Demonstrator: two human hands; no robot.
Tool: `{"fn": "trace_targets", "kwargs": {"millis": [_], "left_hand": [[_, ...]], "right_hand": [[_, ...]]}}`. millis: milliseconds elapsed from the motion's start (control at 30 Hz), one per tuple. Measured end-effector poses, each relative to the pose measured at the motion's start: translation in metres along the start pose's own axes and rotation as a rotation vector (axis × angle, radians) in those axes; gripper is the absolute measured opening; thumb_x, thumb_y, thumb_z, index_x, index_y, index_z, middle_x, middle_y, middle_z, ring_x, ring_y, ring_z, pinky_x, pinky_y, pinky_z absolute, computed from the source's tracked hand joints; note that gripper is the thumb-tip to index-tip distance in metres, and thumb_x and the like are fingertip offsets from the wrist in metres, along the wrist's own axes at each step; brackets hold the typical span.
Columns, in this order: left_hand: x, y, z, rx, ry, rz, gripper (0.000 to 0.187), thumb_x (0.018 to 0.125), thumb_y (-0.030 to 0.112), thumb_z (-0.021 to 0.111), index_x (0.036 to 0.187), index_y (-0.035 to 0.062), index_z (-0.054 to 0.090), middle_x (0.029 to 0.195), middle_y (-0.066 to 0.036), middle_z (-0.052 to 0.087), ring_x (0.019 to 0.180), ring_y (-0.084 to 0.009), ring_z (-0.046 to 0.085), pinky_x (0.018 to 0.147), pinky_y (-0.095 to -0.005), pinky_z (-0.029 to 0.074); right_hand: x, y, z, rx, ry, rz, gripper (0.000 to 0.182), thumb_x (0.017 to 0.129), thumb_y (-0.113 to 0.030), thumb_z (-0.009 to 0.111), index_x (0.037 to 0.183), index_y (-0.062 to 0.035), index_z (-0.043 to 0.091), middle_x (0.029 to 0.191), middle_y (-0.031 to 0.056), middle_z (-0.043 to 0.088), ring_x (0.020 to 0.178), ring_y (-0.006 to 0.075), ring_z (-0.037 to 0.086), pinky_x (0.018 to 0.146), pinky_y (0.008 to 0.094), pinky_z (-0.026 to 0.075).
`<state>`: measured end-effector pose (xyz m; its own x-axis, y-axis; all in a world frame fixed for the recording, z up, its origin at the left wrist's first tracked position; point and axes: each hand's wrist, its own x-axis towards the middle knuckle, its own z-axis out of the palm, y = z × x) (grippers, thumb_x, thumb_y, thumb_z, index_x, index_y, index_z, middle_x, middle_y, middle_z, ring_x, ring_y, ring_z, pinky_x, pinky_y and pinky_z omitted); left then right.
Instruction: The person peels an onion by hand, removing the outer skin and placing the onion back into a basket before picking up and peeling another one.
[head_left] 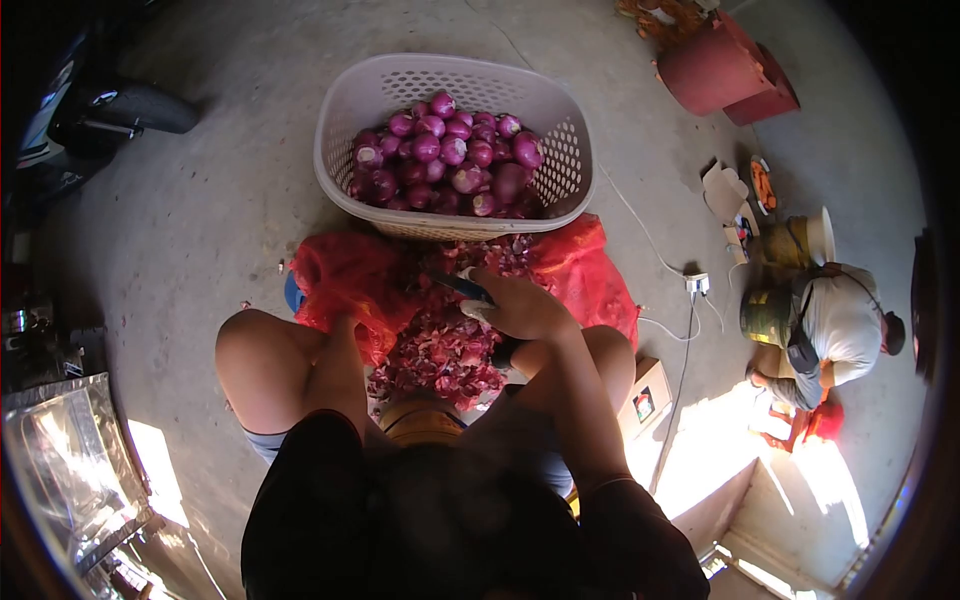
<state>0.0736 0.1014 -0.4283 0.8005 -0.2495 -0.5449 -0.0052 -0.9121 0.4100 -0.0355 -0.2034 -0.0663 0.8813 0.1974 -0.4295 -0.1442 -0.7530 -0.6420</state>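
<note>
In the head view my right hand (522,306) is closed around a small knife (464,287), its dark bluish blade pointing left. Something whitish covers parts of its fingers. My left forearm reaches into a red mesh bag (352,275), and the mesh hides the fingers of my left hand. Between my knees lies a heap of purple onion skins (445,350), with more red mesh (590,280) on its right. Just beyond, a light plastic basket (335,150) holds many purple onions (455,150), mostly peeled.
Red tubs (712,70) stand at the far right. A person (845,320) bends over near buckets (795,240) on the right. A power strip (697,284) with cables lies on the floor, near a cardboard box (645,400). A motorbike wheel (150,105) is at the upper left.
</note>
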Motion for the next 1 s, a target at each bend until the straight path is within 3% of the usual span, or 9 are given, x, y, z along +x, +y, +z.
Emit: {"fn": "trace_targets", "kwargs": {"millis": [300, 400, 700, 1000], "left_hand": [[-0.004, 0.007, -0.006, -0.001, -0.03, -0.019, 0.022, 0.083, 0.02, 0.05, 0.093, 0.0027, 0.059, 0.092, -0.013, 0.063, 0.075, -0.0181, 0.06, 0.066, -0.0324, 0.048], [-0.007, 0.009, -0.005, -0.003, -0.038, -0.023, 0.022, 0.083, 0.02, 0.05, 0.094, 0.0028, 0.059, 0.092, -0.013, 0.063, 0.074, -0.0177, 0.06, 0.066, -0.0322, 0.048], [-0.013, 0.016, -0.002, 0.013, -0.076, -0.03, 0.022, 0.082, 0.02, 0.051, 0.094, 0.003, 0.059, 0.091, -0.013, 0.063, 0.072, -0.0165, 0.06, 0.063, -0.0315, 0.048], [-0.023, 0.059, 0.0, 0.064, -0.166, -0.062, 0.023, 0.082, 0.019, 0.051, 0.095, 0.0032, 0.059, 0.09, -0.012, 0.062, 0.07, -0.0152, 0.059, 0.061, -0.0309, 0.047]], "right_hand": [[0.005, 0.005, 0.005, -0.006, 0.034, -0.043, 0.045, 0.085, -0.034, 0.057, 0.118, -0.0068, 0.044, 0.082, 0.0195, 0.061, 0.081, 0.0379, 0.059, 0.069, 0.0461, 0.043], [0.002, -0.001, -0.002, 0.023, -0.002, 0.0, 0.046, 0.086, -0.04, 0.055, 0.116, -0.0064, 0.046, 0.09, 0.0221, 0.06, 0.085, 0.0387, 0.058, 0.072, 0.0452, 0.044], [0.001, -0.004, 0.001, -0.008, 0.012, -0.011, 0.046, 0.085, -0.041, 0.056, 0.115, -0.0073, 0.046, 0.086, 0.0217, 0.06, 0.083, 0.0398, 0.058, 0.07, 0.0461, 0.043], [0.004, 0.002, 0.003, 0.016, 0.029, -0.061, 0.048, 0.085, -0.04, 0.056, 0.117, -0.0051, 0.045, 0.09, 0.0226, 0.059, 0.084, 0.0395, 0.058, 0.071, 0.0467, 0.043]]}}
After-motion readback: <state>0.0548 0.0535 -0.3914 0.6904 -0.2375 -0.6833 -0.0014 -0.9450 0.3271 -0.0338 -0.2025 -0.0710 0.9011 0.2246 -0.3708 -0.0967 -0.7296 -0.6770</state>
